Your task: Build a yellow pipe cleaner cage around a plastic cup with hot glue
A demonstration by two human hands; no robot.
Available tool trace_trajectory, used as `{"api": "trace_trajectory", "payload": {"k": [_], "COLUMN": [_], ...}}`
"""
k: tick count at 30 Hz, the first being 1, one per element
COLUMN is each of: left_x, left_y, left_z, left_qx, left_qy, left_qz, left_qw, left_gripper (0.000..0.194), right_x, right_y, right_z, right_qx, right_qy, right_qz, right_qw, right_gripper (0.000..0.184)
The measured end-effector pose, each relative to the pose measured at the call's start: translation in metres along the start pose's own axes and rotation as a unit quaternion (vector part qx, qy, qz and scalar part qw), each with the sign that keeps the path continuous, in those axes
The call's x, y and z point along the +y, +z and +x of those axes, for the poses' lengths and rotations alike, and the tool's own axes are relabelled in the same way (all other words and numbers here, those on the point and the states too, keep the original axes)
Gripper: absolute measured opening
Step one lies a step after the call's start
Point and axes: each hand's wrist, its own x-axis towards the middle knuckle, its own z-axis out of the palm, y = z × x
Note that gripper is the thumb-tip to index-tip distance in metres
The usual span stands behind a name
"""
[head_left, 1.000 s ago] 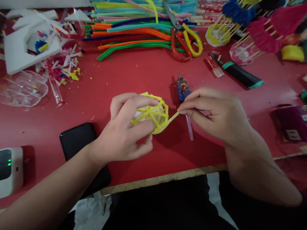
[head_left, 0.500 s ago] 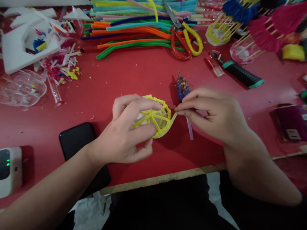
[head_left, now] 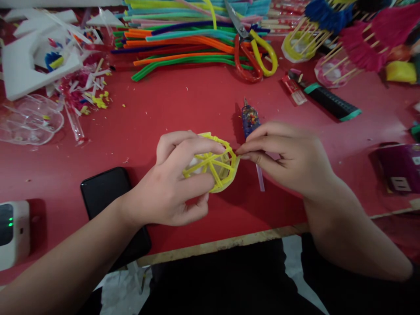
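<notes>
Over the front part of the table, my left hand (head_left: 179,181) grips a round yellow wheel-like frame (head_left: 219,168) with spokes; its fingers wrap around the left side and hide part of it. My right hand (head_left: 285,159) pinches the end of a thin yellow strip at the frame's right edge. Most of that strip follows the rim, and its tip is hidden by the fingertips. Just behind my right hand lies a blue hot glue gun (head_left: 250,117), partly covered by the fingers. A clear glue stick (head_left: 260,178) shows below the same hand.
Scissors (head_left: 246,48) rest on colourful pipe cleaners (head_left: 183,41) at the back. A utility knife (head_left: 333,101) lies right; a black phone (head_left: 106,192) and a white device (head_left: 15,234) are left. Foam scraps (head_left: 19,65) fill the back left.
The yellow frame and my left hand have shifted slightly right. My right hand has moved a little left, and the strip's free end is now closer to the rim.
</notes>
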Motion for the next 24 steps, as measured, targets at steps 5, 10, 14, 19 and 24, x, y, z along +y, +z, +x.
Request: {"api": "trace_trajectory", "payload": {"k": [5, 10, 14, 19, 24], "left_x": [0.000, 0.000, 0.000, 0.000, -0.001], "left_y": [-0.001, -0.002, -0.003, -0.005, -0.002], "left_z": [0.000, 0.000, 0.002, 0.002, -0.001], "left_qx": [-0.007, -0.010, -0.017, -0.030, -0.010], "left_qy": [0.006, 0.005, 0.006, 0.013, 0.026], "left_qz": [-0.019, -0.026, -0.037, -0.057, -0.058], "left_qw": [1.000, 1.000, 0.999, 0.998, 0.998], "left_gripper": [0.009, 0.010, 0.012, 0.014, 0.014], "right_x": [0.000, -0.001, 0.000, 0.006, 0.009], "right_y": [-0.001, -0.002, -0.002, -0.002, -0.002], "right_z": [0.002, 0.003, 0.003, 0.000, -0.003], "right_qx": [-0.009, 0.003, -0.015, -0.056, -0.075], "right_qy": [-0.014, 0.002, -0.018, -0.044, -0.072], "right_qz": [0.004, 0.032, 0.045, 0.051, 0.046], "right_qw": [1.000, 0.999, 0.999, 0.996, 0.994], "right_gripper": [0.009, 0.011, 0.014, 0.019, 0.024]}}
